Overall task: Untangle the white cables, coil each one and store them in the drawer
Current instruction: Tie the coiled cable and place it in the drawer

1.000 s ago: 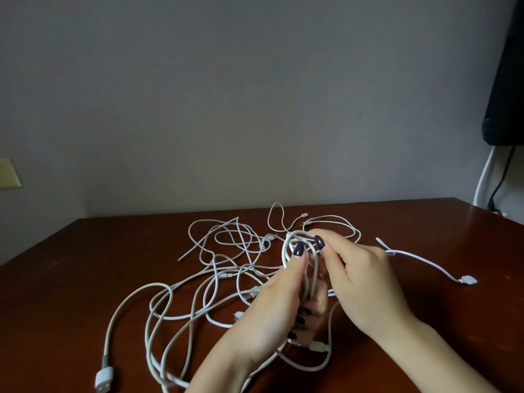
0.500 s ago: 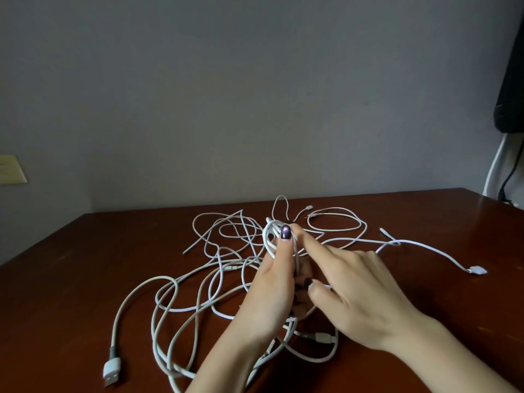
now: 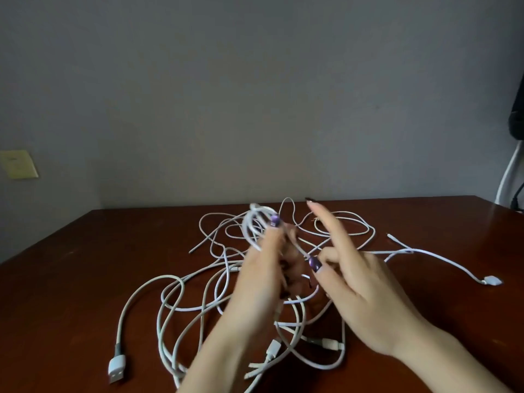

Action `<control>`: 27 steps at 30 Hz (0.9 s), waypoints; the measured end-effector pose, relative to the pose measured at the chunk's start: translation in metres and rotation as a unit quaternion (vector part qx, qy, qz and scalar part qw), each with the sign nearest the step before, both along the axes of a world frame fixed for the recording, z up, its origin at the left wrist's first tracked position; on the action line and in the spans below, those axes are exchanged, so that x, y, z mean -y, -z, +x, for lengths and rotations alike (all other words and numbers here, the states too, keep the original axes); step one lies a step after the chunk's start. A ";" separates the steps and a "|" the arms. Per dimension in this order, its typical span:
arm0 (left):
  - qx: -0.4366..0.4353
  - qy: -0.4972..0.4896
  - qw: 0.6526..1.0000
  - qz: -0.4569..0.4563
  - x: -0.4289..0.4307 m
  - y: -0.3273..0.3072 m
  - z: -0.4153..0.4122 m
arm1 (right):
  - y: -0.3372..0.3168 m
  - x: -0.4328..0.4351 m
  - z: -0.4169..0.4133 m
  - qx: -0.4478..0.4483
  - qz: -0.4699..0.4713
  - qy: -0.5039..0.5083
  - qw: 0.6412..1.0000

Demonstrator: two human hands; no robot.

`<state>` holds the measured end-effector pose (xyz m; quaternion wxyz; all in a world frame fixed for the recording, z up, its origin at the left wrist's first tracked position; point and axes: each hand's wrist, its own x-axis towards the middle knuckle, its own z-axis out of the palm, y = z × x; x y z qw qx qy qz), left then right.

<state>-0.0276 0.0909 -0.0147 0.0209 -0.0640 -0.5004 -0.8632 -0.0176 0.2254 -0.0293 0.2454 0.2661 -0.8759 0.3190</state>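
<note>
White cables (image 3: 170, 276) lying in a loose tangle across the middle of the desk (image 3: 71, 279), reaching from a flat plug (image 3: 116, 370) at the front left to a small plug (image 3: 492, 280) at the right. Left hand (image 3: 261, 285) hovering over the heap, fingers curling round a small coil (image 3: 253, 225) of one cable, thumb pressing on top. Right hand (image 3: 363, 290) just beside it, thumb and a bent finger pinching a strand (image 3: 297, 246) running from that coil, forefinger pointing straight out, all somewhat blurred.
</note>
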 end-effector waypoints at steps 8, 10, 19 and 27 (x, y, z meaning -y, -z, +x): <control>-0.026 0.083 0.972 0.219 0.024 0.000 -0.010 | 0.003 -0.002 -0.005 -0.121 -0.018 -0.018 0.992; -0.017 0.072 0.975 0.208 0.022 -0.001 -0.012 | 0.005 0.005 -0.003 -0.127 -0.006 -0.009 0.992; -0.059 0.040 0.997 0.015 0.007 0.011 -0.015 | 0.006 0.004 -0.010 0.012 -0.095 0.039 0.995; -0.079 0.083 0.982 -0.153 0.005 0.013 -0.007 | 0.007 0.004 -0.005 0.027 0.027 0.045 0.998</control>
